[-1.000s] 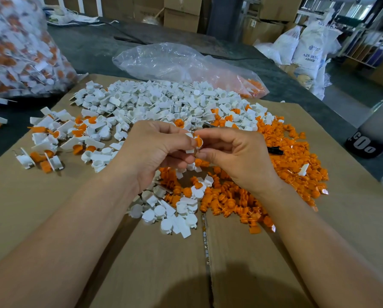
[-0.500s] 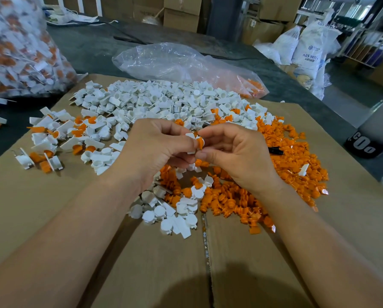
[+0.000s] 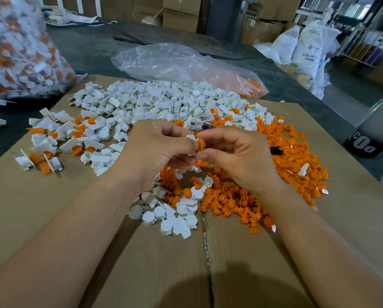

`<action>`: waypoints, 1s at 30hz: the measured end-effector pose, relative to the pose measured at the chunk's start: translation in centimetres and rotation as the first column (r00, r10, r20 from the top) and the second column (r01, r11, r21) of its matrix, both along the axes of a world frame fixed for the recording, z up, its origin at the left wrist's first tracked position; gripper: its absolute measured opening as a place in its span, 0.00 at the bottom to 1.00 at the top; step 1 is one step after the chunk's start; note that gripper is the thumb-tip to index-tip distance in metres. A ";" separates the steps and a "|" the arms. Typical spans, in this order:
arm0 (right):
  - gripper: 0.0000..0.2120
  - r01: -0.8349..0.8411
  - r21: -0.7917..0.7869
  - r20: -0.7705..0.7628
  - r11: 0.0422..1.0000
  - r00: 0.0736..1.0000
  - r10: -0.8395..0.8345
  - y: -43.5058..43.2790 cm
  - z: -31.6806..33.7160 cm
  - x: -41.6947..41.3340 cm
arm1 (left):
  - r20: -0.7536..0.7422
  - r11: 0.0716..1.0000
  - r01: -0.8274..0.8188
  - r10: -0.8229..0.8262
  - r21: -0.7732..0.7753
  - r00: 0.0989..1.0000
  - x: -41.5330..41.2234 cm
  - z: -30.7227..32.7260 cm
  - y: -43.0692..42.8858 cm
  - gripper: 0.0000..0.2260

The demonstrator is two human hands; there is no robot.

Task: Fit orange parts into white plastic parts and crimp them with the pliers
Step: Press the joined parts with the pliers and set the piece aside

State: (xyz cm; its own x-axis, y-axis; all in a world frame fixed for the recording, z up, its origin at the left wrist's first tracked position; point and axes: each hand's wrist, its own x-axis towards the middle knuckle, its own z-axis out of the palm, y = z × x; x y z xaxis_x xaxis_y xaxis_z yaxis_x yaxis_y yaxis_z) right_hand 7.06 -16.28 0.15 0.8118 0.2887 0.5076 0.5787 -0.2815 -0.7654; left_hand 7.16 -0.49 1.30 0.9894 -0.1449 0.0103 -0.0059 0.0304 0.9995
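One cardboard sheet (image 3: 52, 207): it lies flat under all my work, with a seam running toward me between my forearms.
Forearms: they come in from the bottom corners and meet over the middle of the sheet.
Full bag (image 3: 15, 52): far left, off the cardboard, packed with white and orange pieces.
Clear bag (image 3: 175, 61): crumpled beyond the sheet, a few orange bits in its right end.
White heap (image 3: 163, 103): spread across the far side of the sheet, just beyond my knuckles.
Orange heap (image 3: 292, 161): curls from under my right wrist out to the right.
Fitted pieces (image 3: 52, 138): a loose scatter on the left, well apart from my hands.
Left hand (image 3: 155, 152): back toward me, fingers curled, thumb and forefinger pinching a white part.
Right hand (image 3: 239, 158): fingers curled, thumb and forefinger pinching an orange part, fingertips meeting those of my left hand.
White part (image 3: 191, 137): at my left fingertips, above the parts on the sheet.
Orange part (image 3: 201, 144): touching the white part; I cannot tell whether it is fully seated.
Black object (image 3: 276, 150): small, in the orange heap just right of my right hand; too small to identify.
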 end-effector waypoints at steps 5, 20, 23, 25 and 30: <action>0.16 0.016 0.014 0.021 1.000 1.000 -0.016 -0.1 -0.2 0.1 | -0.002 1.000 0.003 -0.003 0.003 1.000 0.1 0.0 0.0 0.04; 0.12 0.394 -0.122 -0.055 0.911 0.914 -0.403 -2.4 1.5 0.8 | -0.039 0.995 -0.068 0.065 -0.071 0.997 0.5 -0.2 0.2 0.06; 0.20 0.555 -0.384 -0.042 0.738 0.788 -0.615 -4.7 2.0 1.7 | -0.044 0.991 -0.085 0.081 -0.106 0.996 0.5 -0.1 0.3 0.07; 0.30 0.452 -0.631 -0.080 0.631 0.770 -0.633 -5.6 1.9 2.0 | -0.048 0.989 -0.087 0.082 -0.122 0.995 0.5 -0.2 0.2 0.07; 0.46 0.121 -0.899 -0.165 0.421 0.796 -0.582 -5.5 1.2 2.3 | -0.053 0.987 -0.087 0.080 -0.133 0.995 0.5 -0.3 0.3 0.06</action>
